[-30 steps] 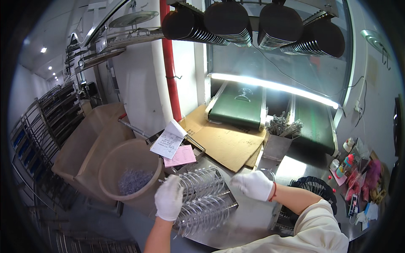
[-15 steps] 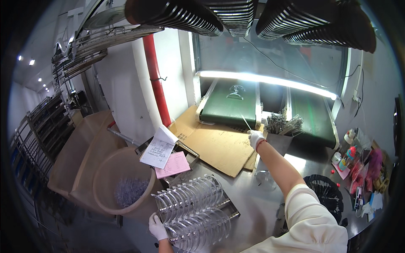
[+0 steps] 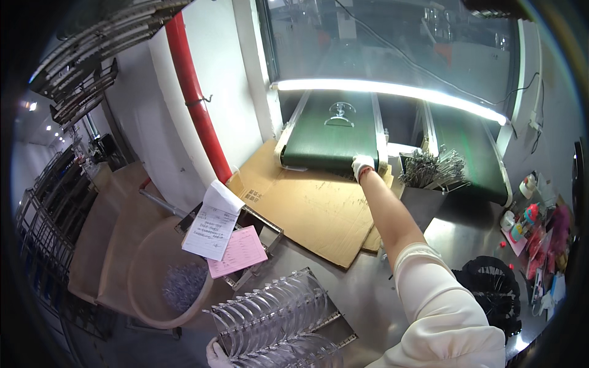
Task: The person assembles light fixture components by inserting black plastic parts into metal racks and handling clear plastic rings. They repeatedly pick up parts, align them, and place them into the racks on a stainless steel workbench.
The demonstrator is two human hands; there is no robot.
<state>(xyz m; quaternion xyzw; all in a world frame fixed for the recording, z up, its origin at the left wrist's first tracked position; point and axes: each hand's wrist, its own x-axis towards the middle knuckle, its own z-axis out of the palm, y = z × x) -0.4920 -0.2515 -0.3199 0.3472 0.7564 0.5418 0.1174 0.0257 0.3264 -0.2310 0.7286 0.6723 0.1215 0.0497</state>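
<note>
Rack (image 3: 336,330) of clear arcs (image 3: 285,306) at the counter's (image 3: 368,294) near left edge, left hand (image 3: 217,355) against its side; how tightly, I can't tell. Right hand (image 3: 362,164), fingers curled, is at the belt's (image 3: 331,138) near right corner, its hold unclear.

Metal bench (image 3: 367,293): cardboard (image 3: 313,214) (brown, flat), metal rack (image 3: 332,306).

From head height, one fisheye looks forward and down across the metal table (image 3: 359,291).
</note>
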